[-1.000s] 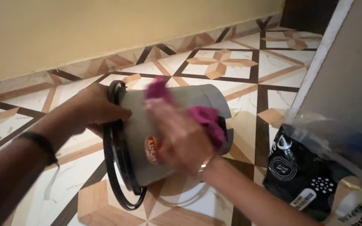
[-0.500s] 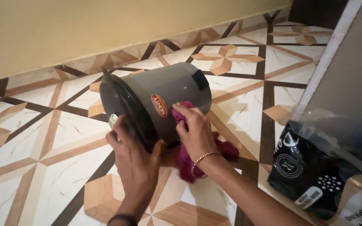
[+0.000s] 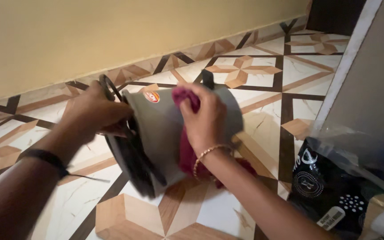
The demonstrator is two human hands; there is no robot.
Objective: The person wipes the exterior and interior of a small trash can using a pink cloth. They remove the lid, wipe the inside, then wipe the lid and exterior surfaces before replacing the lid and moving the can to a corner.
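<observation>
The fingers of the right hand [image 3: 207, 118] are curled around a bunched magenta cloth [image 3: 184, 146], pressing it flat against the side of a grey plastic bucket [image 3: 156, 133]. The fingers of the left hand [image 3: 92, 113] are closed over the bucket's dark rim [image 3: 127, 146] at its open end, bracing it. The bucket lies tipped on its side just above the patterned tile floor [image 3: 254, 120], its base pointing away toward the yellow wall [image 3: 112, 35].

The bucket looks light and empty, stiff enough to take pressure but with smooth walls that would likely slip under a bare palm; the rim, with its lip and the thin black wire handle [image 3: 107, 86] beside it, seems the surest place to grip. The cloth is soft and limp, hanging loose below the wrist, so it holds best when wadded in the fist.

A dark printed bag [image 3: 330, 195] in clear wrapping lies on the floor to the right, apart from the bucket.
</observation>
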